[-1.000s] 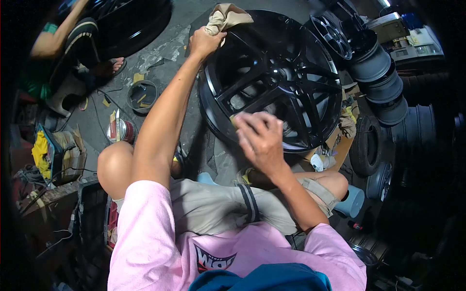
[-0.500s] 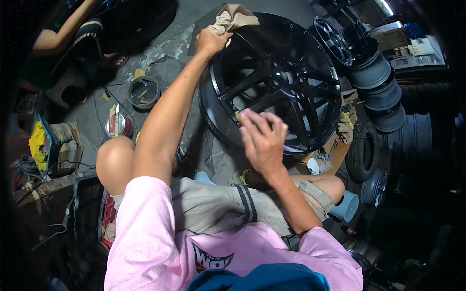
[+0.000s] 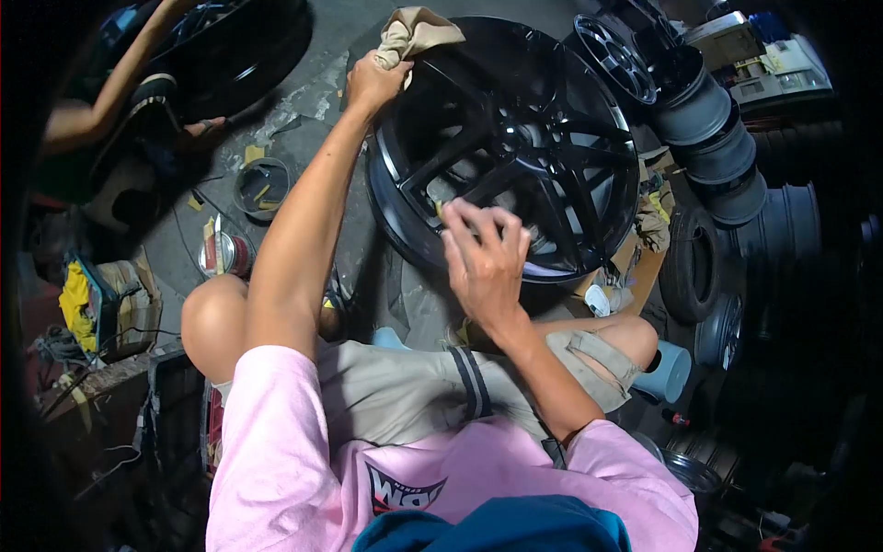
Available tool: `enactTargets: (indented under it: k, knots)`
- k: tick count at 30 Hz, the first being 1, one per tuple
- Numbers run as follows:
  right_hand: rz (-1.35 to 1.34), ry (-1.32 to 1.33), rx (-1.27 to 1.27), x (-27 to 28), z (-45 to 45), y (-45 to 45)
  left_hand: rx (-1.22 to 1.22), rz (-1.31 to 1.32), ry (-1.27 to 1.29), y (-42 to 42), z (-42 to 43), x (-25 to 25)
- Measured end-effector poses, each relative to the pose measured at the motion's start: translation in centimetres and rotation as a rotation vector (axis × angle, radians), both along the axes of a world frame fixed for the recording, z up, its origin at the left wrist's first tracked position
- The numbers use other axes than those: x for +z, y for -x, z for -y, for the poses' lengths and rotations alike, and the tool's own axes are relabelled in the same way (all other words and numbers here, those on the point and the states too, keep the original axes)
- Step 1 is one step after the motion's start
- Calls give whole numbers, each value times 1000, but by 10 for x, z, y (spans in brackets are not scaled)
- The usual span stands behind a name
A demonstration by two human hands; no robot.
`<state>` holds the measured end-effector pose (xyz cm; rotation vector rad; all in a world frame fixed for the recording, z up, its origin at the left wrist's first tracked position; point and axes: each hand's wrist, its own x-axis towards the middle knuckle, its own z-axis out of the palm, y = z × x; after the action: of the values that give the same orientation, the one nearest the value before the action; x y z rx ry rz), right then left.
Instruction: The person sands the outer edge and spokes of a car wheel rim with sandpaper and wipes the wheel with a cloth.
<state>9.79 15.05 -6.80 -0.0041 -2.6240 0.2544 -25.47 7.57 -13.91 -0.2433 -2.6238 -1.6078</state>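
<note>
A glossy black car wheel rim with several spokes lies face up in front of my knees. My left hand is closed around a beige cloth at the rim's far left edge. Over the near left part of the rim is my right hand, its fingers bent and slightly blurred. Between its fingertips and a spoke shows a small yellowish piece, pinched there and mostly hidden. Whether it is sandpaper or a pad I cannot make out.
Stacked rims and a black tyre stand at the right. On the left floor are a round bowl and a tin with a blade on top. Another person's arm is near a dark wheel, upper left. A blue stool is under me.
The whole view has shifted a little, so the rim and both hands sit slightly further left. My left hand keeps the cloth; my right hand stays at the same part of the rim.
</note>
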Motion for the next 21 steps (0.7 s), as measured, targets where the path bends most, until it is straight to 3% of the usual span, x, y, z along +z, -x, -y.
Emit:
enactTargets:
  k: [3,8,11,14,18,21]
  knots:
    - [8,42,120,-2,8,-8,10,-21,55,0,-1,-1]
    - [34,-37,51,5,-12,-1,1,5,61,2,-2,-3]
    - [45,-51,226,7,-12,-4,6,21,86,-5,0,7]
    - [21,-95,97,7,-30,5,1,9,50,-2,-1,2]
    - [19,-59,237,9,-14,-4,-13,1,52,0,-1,1]
    - [28,-162,140,12,-41,8,-4,25,69,-4,1,4]
